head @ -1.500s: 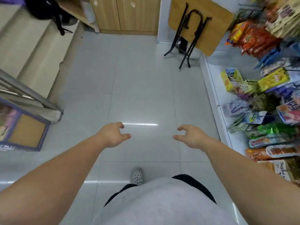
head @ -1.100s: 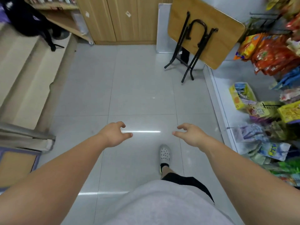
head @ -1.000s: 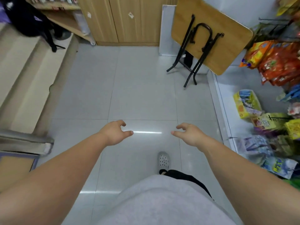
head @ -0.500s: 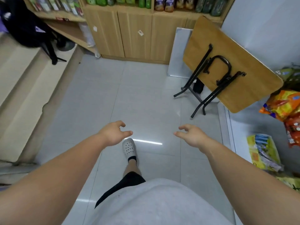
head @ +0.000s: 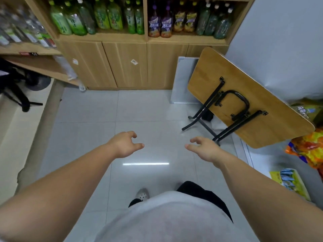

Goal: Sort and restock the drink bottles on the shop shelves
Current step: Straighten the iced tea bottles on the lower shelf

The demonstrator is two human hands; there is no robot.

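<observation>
Head view: grey tiled floor [head: 87, 119], wooden shelves [head: 125, 39].

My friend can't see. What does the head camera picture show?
A person's empty left hand and right hand stretch over a grey tiled floor toward wooden shelves of drink bottles. A folded table leans at the right.

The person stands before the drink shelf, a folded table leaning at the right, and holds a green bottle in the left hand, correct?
No. In the head view the left hand holds nothing; the green bottles stand on the shelf. The folded table does lean at the right.
</observation>
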